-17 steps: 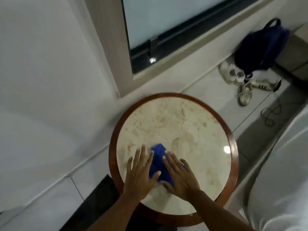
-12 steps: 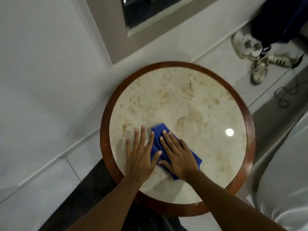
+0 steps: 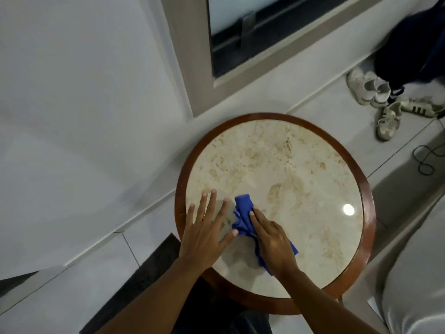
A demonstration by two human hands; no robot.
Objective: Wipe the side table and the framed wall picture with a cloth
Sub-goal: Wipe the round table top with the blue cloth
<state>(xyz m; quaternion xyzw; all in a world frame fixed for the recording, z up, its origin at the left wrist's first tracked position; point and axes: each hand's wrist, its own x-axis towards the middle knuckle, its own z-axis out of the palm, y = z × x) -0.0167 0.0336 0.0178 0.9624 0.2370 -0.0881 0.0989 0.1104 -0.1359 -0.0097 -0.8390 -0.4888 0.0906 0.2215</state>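
Observation:
A round side table (image 3: 366, 189) with a beige marble top and dark wood rim stands below me. A crumpled blue cloth (image 3: 243, 215) lies on the near left part of the top. My right hand (image 3: 272, 239) presses down on the cloth, fingers gathered over it. My left hand (image 3: 204, 230) lies flat on the marble just left of the cloth, fingers spread, thumb touching the cloth's edge. A framed picture or glass panel (image 3: 231, 44) with a pale frame hangs on the wall behind the table.
Several sneakers (image 3: 375, 104) and a dark blue bag (image 3: 414, 49) lie on the tiled floor at the far right, with a black cable (image 3: 426, 157) nearby. A white cushioned seat (image 3: 414, 273) is at the right. A dark mat (image 3: 144, 268) lies below the table.
The cloth has bunched up under my right hand, whose fingers have drawn together. The view shifted, so the table now sits further right and lower.

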